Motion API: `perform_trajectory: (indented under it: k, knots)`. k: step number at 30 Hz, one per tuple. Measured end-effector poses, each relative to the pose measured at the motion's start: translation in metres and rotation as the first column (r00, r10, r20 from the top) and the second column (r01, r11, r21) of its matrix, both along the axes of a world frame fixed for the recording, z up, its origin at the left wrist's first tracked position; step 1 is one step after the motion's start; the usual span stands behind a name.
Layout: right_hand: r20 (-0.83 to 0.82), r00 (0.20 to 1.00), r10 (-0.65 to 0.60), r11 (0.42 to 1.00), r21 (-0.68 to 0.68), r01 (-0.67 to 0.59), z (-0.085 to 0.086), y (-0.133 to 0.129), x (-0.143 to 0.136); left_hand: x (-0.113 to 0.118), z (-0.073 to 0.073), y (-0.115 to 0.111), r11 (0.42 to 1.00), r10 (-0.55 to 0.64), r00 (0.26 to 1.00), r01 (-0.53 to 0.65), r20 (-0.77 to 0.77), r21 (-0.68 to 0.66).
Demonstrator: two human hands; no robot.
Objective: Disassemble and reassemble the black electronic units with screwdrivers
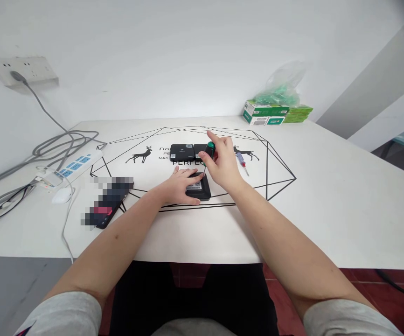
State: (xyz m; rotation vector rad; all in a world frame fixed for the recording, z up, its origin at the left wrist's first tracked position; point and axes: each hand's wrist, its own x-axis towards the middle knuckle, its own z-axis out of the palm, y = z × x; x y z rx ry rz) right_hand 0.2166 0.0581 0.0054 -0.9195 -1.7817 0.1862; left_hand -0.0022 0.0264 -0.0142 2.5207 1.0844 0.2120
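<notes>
Green-handled screwdriver [208, 154] is gripped in the right hand [223, 163], tip down on the small black plastic box [199, 189], which the flat, open left hand [179, 186] presses onto the white surface [328, 196].

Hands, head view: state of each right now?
Left hand: open, lying flat on the black box.
Right hand: closed, fingers around the green-handled screwdriver, its tip down at the box.

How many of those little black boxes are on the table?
3. One black box lies under the left hand. Two more sit side by side behind it: one in full view, the other partly hidden by the right hand.
</notes>
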Motion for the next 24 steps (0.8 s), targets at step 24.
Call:
perform_trajectory:
  k: [24]
  knots:
    - [-0.188,0.978,0.091,0.995,-0.032,-0.099,0.0014,-0.0081,-0.0031,-0.0022,-0.0016,0.0018,1.0,-0.005,1.0,0.005,0.017,0.003]
